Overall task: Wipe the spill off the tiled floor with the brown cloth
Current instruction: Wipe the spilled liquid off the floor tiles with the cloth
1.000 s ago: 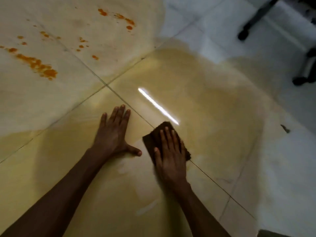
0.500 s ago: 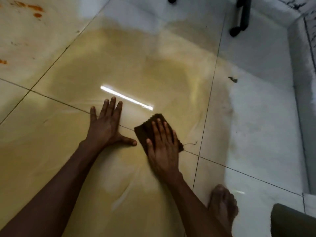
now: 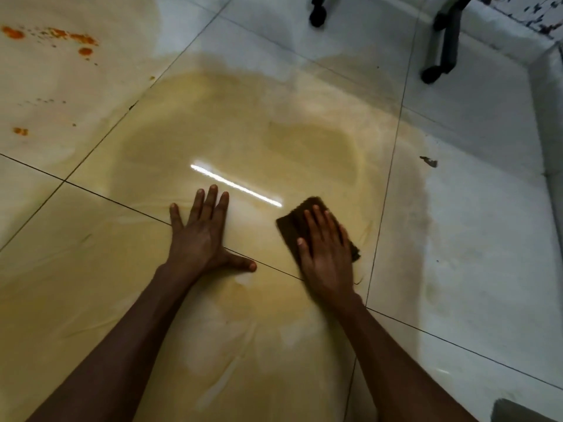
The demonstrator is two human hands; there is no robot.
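Note:
A folded brown cloth (image 3: pixel 297 217) lies flat on the glossy tiled floor (image 3: pixel 475 226). My right hand (image 3: pixel 326 254) presses down on it with the fingers laid over its top, hiding most of it. My left hand (image 3: pixel 202 236) rests palm down on the tile to the left of the cloth, fingers spread, holding nothing. A wide yellowish wet smear (image 3: pixel 243 132) covers the tiles around and beyond both hands. Orange blotches of the spill (image 3: pixel 82 45) sit at the far left.
Dark chair legs with castors (image 3: pixel 438 47) stand at the far right, another castor (image 3: pixel 317 13) at the top. A wall skirting (image 3: pixel 548 117) runs along the right edge. A small dark chip (image 3: pixel 428 161) lies on the white tile. A grey object (image 3: pixel 515 411) shows at the bottom right.
My right hand has slid the cloth to the right, away from the left hand, widening the gap between them. The view has swung, bringing the orange blotches back in at the left.

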